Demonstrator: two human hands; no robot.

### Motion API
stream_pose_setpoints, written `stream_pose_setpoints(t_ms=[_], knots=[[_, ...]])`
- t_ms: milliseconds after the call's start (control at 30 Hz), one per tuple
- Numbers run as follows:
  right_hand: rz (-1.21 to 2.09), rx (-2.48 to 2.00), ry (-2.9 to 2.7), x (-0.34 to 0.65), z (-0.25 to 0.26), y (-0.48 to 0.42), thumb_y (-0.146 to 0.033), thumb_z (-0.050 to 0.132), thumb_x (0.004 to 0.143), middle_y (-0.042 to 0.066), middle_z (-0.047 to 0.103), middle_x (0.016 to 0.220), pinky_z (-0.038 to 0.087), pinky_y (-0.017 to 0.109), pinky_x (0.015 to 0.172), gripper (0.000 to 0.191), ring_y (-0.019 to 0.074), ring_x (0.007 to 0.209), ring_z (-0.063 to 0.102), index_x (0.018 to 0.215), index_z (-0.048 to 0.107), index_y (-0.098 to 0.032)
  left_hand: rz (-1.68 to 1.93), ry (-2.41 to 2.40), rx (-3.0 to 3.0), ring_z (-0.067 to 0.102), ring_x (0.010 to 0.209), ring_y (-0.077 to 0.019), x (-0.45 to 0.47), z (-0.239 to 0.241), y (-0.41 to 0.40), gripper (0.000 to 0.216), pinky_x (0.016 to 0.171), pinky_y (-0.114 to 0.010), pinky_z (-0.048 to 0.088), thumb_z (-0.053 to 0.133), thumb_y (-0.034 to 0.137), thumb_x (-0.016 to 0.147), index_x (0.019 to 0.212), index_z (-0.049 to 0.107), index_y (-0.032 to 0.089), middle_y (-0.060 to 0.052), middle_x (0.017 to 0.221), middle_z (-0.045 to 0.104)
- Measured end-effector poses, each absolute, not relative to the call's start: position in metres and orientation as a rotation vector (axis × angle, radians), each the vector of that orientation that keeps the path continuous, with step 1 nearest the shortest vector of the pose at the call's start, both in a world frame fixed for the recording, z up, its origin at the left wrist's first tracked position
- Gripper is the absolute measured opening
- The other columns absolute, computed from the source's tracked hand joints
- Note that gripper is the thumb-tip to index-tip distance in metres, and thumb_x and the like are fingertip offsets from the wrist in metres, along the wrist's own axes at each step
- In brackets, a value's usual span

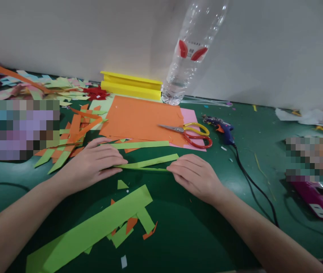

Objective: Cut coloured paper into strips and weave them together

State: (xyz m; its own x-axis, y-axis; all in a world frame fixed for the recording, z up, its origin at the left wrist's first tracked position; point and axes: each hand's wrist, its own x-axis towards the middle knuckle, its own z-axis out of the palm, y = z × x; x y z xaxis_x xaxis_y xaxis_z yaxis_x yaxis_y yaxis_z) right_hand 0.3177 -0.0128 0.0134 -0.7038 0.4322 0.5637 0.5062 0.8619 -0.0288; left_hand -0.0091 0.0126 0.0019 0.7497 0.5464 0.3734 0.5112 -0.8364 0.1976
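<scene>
A narrow green paper strip (150,169) stretches between my two hands above the green table. My left hand (97,161) pinches its left end, and the fingertips of my right hand (194,175) close on its right end. Just behind it lies another green strip (161,160), its left part meeting the held one near my left fingers. Beyond my hands, scissors (182,129) with one yellow and one red handle rest on orange paper sheets (141,115). Below my hands is a wide green paper piece (101,218) with small green and orange scraps around it.
Woven orange and green strips (74,132) lie left of the orange sheets. A clear plastic bottle (189,57) stands by the wall beside folded yellow paper (131,85). At right, a blue glue gun (220,128) trails a black cord toward a magenta object (317,199).
</scene>
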Motion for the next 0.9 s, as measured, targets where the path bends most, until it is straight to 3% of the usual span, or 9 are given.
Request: stream_pose_setpoints(t_ms=[200, 367, 567, 733, 900], knots=[[-0.11, -0.76, -2.418, 0.3194, 0.0074, -0.0096, -0.009, 0.056, 0.087, 0.005, 0.074, 0.087, 0.057, 0.033, 0.073, 0.019, 0.016, 0.079, 0.067, 0.098, 0.067, -0.018, 0.707, 0.925, 2.837, 0.068, 0.09, -0.0158, -0.0101, 0.0019, 0.0141, 0.019, 0.107, -0.042, 0.034, 0.046, 0.031, 0.1, 0.102, 0.065, 0.028, 0.004, 0.097, 0.074], [-0.105, -0.811, -2.364, 0.319, 0.0081, -0.011, -0.006, 0.055, 0.087, 0.006, 0.074, 0.086, 0.057, 0.031, 0.073, 0.02, 0.0158, 0.079, 0.069, 0.098, 0.067, -0.017, 0.749, 1.022, 2.808, 0.067, 0.085, -0.0159, -0.0101, -0.0005, 0.0127, 0.017, 0.11, -0.045, 0.032, 0.05, 0.03, 0.098, 0.108, 0.064, 0.027, 0.003, 0.095, 0.073], [-0.095, -0.884, -2.327, 0.3217, 0.0066, -0.0093, -0.009, 0.052, 0.089, 0.006, 0.074, 0.091, 0.057, 0.031, 0.077, 0.02, 0.0161, 0.085, 0.07, 0.1, 0.067, -0.018, 0.806, 1.141, 2.671, 0.065, 0.087, -0.0179, -0.0113, 0.0036, 0.0149, 0.025, 0.104, -0.047, 0.037, 0.041, 0.033, 0.1, 0.116, 0.059, 0.028, 0.0, 0.097, 0.071], [-0.055, -0.907, -2.321, 0.3228, 0.006, -0.0075, -0.01, 0.051, 0.09, 0.006, 0.074, 0.091, 0.058, 0.032, 0.078, 0.021, 0.0167, 0.086, 0.07, 0.099, 0.068, -0.018, 0.776, 1.072, 2.754, 0.064, 0.092, -0.0203, -0.0108, 0.0007, 0.0167, 0.023, 0.102, -0.045, 0.04, 0.047, 0.041, 0.097, 0.112, 0.06, 0.029, -0.001, 0.098, 0.071], [-0.061, -0.898, -2.333, 0.3222, 0.0068, -0.0086, -0.01, 0.051, 0.091, 0.006, 0.074, 0.091, 0.057, 0.031, 0.078, 0.02, 0.0161, 0.086, 0.07, 0.099, 0.067, -0.018, 0.773, 1.028, 2.794, 0.066, 0.082, -0.0168, -0.0092, -0.0031, 0.017, 0.019, 0.101, -0.044, 0.041, 0.049, 0.039, 0.098, 0.108, 0.063, 0.029, 0.002, 0.091, 0.072]])
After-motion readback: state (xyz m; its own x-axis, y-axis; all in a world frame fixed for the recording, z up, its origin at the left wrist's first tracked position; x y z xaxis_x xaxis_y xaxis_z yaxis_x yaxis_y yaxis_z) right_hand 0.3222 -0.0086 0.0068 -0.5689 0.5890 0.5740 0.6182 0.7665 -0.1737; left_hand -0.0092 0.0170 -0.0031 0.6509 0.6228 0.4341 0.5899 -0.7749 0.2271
